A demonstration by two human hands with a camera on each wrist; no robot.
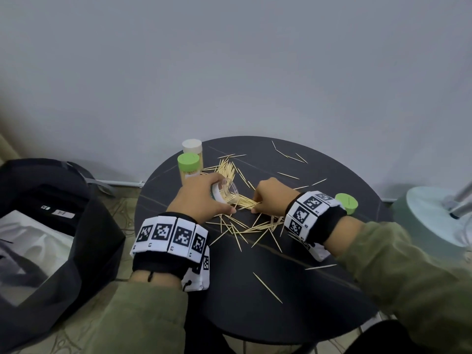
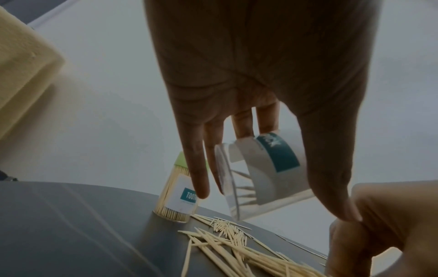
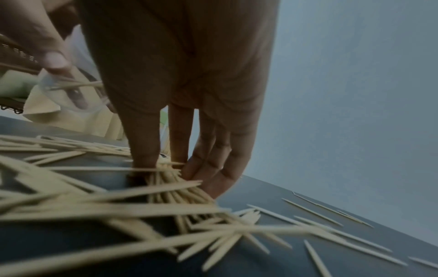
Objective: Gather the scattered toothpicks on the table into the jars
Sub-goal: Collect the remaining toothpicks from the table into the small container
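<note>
Left hand (image 1: pixel 201 200) grips the tipped clear jar (image 1: pixel 224 191) mid-bench, right hand (image 1: pixel 270 196) fingers pinching a toothpick bundle (image 1: pixel 246 205) beside its mouth; light, stiff, slippery sticks, probably best pinched mid-length

Pale wooden toothpicks (image 1: pixel 251 227) on dark grey table (image 1: pixel 281 315). Green lid (image 1: pixel 346 203), green-capped jar (image 1: pixel 188 167), cream-capped jar (image 1: pixel 192 147). Black-and-white square-patterned wristbands (image 1: pixel 170 235), olive sleeves (image 1: pixel 398 272).
</note>
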